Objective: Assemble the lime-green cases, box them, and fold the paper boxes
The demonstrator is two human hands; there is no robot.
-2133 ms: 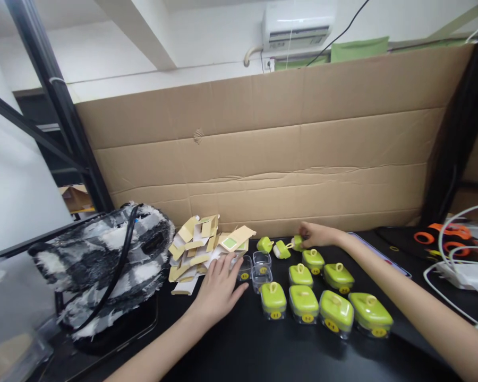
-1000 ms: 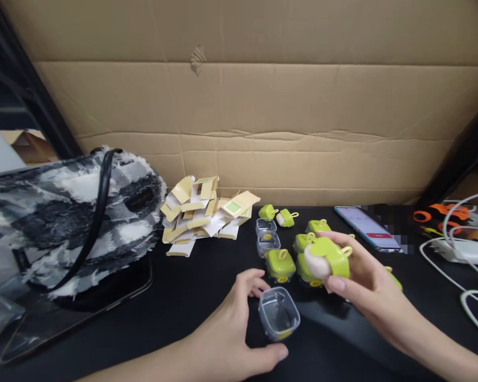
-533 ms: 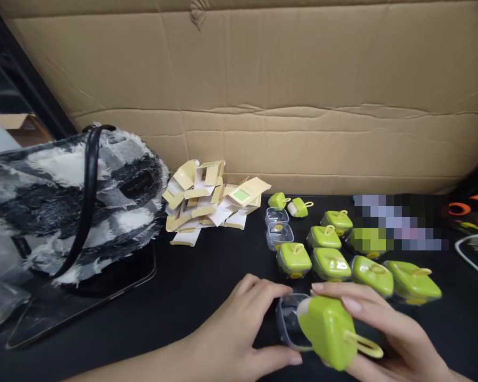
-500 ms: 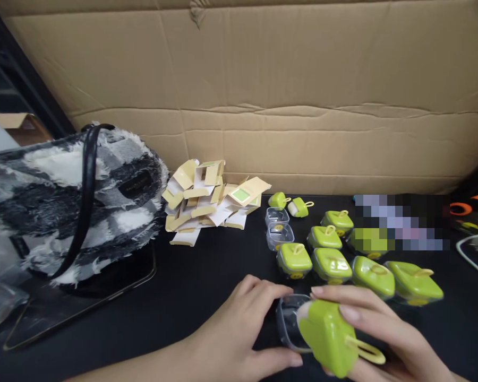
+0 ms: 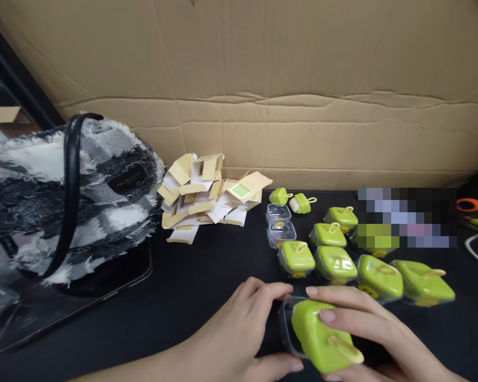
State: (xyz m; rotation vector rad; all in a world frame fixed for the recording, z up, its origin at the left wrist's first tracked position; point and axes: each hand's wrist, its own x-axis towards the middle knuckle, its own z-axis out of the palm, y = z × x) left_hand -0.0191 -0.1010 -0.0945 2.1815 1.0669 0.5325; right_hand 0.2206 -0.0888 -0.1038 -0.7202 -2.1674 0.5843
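Note:
A small clear plastic box sits on the black tabletop, with my left hand curved around its left side, thumb and fingers at opposite edges. In my right hand is a glossy green lid with a yellow loop, gripped at its edges. The lid is tilted over the right part of the box and covers most of the opening. Just behind my hands stand several lidded boxes, the nearest being a green-topped box. Farther back are two open clear boxes and two loose green lids.
A pile of flattened small cartons lies at the back middle. On the left stands a shaggy black-and-white bag with a black handle. A cardboard wall closes the back. Orange-handled items and a white cable lie at the right.
My right hand has brought the green lid left and turned it flatter over the clear box. My left hand stays around the box. The view has shifted slightly.

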